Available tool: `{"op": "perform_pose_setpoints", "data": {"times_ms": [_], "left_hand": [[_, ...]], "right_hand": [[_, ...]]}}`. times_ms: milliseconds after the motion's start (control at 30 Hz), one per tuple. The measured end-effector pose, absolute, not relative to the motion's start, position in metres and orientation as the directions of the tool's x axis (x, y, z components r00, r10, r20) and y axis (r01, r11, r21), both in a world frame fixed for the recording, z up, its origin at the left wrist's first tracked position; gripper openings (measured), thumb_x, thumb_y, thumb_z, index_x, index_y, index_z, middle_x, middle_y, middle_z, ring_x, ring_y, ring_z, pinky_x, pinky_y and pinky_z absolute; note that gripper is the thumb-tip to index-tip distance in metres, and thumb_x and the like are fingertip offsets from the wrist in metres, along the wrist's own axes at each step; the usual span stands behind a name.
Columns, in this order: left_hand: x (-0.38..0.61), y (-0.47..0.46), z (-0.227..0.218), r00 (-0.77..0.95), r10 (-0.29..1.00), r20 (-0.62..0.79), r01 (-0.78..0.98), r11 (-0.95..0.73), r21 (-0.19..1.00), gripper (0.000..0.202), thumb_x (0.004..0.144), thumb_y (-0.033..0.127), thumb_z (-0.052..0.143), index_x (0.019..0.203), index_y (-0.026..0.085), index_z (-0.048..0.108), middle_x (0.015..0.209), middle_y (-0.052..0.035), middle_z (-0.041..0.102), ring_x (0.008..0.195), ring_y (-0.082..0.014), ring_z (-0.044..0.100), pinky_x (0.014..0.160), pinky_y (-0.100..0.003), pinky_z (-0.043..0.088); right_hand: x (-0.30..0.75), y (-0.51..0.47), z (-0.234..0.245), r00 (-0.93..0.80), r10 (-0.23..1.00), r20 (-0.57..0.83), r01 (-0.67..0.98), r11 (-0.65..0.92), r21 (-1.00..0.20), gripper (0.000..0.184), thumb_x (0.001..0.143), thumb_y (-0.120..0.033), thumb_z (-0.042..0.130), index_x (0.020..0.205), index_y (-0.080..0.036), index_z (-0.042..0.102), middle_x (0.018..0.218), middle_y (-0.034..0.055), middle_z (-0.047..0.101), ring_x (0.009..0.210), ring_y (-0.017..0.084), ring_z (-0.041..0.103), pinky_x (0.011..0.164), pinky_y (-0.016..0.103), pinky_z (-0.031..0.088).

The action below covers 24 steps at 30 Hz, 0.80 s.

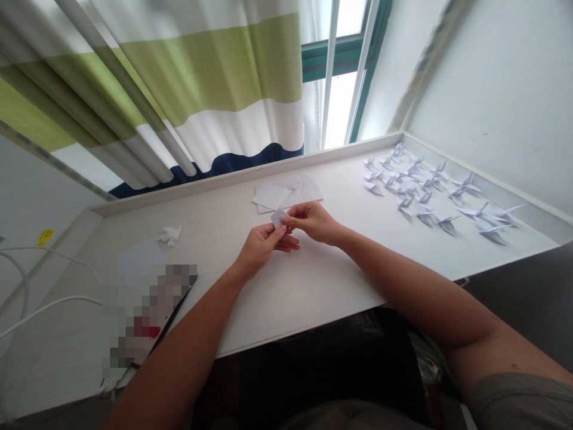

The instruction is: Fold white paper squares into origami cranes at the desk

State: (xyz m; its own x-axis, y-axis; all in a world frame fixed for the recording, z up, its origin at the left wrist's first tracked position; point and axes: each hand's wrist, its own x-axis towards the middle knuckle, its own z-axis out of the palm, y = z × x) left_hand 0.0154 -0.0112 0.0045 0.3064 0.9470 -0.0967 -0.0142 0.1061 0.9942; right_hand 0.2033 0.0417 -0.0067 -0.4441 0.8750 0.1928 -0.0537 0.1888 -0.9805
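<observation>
My left hand [262,246] and my right hand [313,221] meet above the middle of the white table [313,286]. Both pinch a small folded piece of white paper [278,218] between fingertips and thumbs, held just over the tabletop. Behind the hands lies a small stack of white paper sheets [286,192], some of them square.
Several folded white paper cranes [425,188] stand in rows at the right back of the table. A crumpled white scrap [171,235] and a white sheet [141,261] lie at left, beside a blurred-out object [143,316]. White cables [27,298] run at far left. A striped curtain [179,89] hangs behind.
</observation>
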Motion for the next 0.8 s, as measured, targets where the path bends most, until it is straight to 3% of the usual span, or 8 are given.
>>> {"op": "perform_pose_setpoints", "data": {"times_ms": [267,433,800], "left_hand": [[0.0145,-0.0106,0.0029,0.319,0.944,-0.082,0.04,0.073,0.996,0.037,0.092,0.049,0.078,0.097,0.012,0.075,0.089,-0.0141,0.083,0.081,-0.0255,0.081,0.081,-0.038,0.06],[0.013,-0.0111,0.0061,0.356,0.926,-0.126,0.066,0.11,0.992,0.029,0.083,0.03,0.084,0.106,0.013,0.075,0.097,-0.0128,0.084,0.086,-0.0261,0.081,0.084,-0.038,0.059],[0.0136,-0.0076,-0.0004,0.292,0.955,-0.044,0.164,-0.005,0.987,0.044,0.096,0.057,0.071,0.096,0.014,0.075,0.088,-0.0136,0.084,0.082,-0.0249,0.08,0.078,-0.036,0.058]], "right_hand": [[0.2065,0.0418,-0.0011,-0.378,0.912,0.162,-0.027,0.164,-0.986,0.049,0.079,-0.064,0.086,0.075,-0.017,0.073,0.069,0.0017,0.068,0.068,0.014,0.058,0.064,0.03,0.046],[0.2067,0.0417,-0.0012,-0.361,0.918,0.164,-0.037,0.162,-0.986,0.047,0.079,-0.062,0.086,0.075,-0.017,0.073,0.07,0.002,0.068,0.07,0.015,0.06,0.065,0.03,0.046],[0.2063,0.0439,-0.003,-0.355,0.919,0.169,0.01,0.185,-0.983,0.047,0.079,-0.061,0.086,0.073,-0.017,0.072,0.067,0.0018,0.067,0.065,0.014,0.059,0.062,0.029,0.044]]}}
